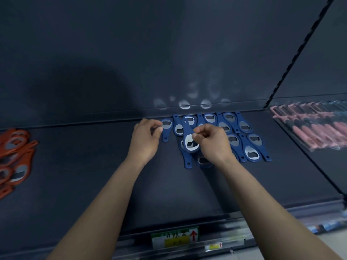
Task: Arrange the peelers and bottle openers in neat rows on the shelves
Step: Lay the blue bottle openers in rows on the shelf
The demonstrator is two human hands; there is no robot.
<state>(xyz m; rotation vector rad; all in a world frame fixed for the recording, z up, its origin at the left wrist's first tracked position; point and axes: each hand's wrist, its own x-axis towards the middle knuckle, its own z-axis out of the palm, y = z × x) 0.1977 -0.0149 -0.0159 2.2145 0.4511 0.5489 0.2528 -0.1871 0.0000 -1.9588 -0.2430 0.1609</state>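
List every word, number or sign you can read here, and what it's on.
Shelf-edge label: red upward arrow; its print is too blurred to read.
Smaller tag right of it: too small and blurred.
No readable words or numbers anywhere else.

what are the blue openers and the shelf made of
Blue openers: bodies look like moulded plastic, even blue, low sheen. Their inserts look like bright bare metal: silvery, and they throw light patches on the back panel. Shelf: probably painted sheet metal, dark and smooth with a faint gloss; the look leaves it open.
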